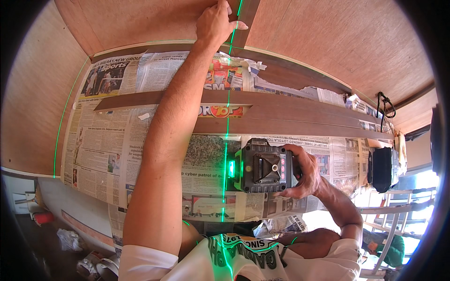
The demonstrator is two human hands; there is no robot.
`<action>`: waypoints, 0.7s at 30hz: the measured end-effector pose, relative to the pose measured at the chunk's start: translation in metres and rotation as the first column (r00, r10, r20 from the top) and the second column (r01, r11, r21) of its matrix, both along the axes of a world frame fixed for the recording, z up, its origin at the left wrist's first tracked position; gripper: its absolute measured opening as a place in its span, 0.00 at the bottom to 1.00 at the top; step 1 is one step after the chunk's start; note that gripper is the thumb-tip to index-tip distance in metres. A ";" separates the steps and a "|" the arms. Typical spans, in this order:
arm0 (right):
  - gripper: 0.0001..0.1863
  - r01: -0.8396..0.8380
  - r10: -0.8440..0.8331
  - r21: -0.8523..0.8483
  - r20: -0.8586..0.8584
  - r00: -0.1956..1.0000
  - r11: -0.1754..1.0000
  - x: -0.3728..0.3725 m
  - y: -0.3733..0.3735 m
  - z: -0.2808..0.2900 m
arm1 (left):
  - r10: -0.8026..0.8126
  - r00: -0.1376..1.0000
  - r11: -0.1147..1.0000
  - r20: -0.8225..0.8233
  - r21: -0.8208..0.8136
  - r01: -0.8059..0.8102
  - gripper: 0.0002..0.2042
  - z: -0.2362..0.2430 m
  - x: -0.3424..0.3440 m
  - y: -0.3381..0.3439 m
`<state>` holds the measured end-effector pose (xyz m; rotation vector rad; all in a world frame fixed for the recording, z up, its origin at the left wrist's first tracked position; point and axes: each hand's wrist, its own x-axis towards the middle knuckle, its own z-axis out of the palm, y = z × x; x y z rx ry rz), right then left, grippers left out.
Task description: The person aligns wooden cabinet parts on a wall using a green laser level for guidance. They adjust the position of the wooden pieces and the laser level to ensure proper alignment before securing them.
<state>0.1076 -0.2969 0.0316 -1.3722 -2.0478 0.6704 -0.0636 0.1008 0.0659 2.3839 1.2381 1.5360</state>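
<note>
My left hand (216,24) reaches up to the plywood wall at the top, beside a dark wood strip (248,22). Its thumb sticks out across the strip, and the other fingers show only in part at the top edge. A laser level (265,167), black and boxy, stands over the newspaper-covered surface with my right hand (304,173) gripping its right side. From its glowing green window a green line runs up the newspaper and along the strip near my left thumb. Long brown wood strips (290,104) lie across the newspaper beyond the level, partly behind my left forearm.
Newspaper sheets (98,145) cover the surface, with torn edges at the back. A black case (383,168) sits at the right, below a looped black cable (386,105). Metal ladder rails (398,208) and a person in green (397,250) are lower right. A plastic bag (69,239) lies lower left.
</note>
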 end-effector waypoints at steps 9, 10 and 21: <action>0.56 -0.001 0.001 0.000 0.012 1.000 1.000 0.001 -0.001 -0.001 | -0.003 1.000 1.000 -0.003 -0.019 0.003 0.33 0.001 0.000 -0.001; 0.56 0.000 0.000 -0.002 0.010 1.000 1.000 0.001 0.000 -0.001 | -0.008 1.000 0.999 -0.003 -0.032 0.008 0.33 0.001 0.000 -0.001; 0.56 0.010 -0.010 0.015 0.008 1.000 1.000 -0.002 -0.001 -0.003 | -0.013 1.000 1.000 0.008 -0.009 0.013 0.33 0.000 0.001 -0.001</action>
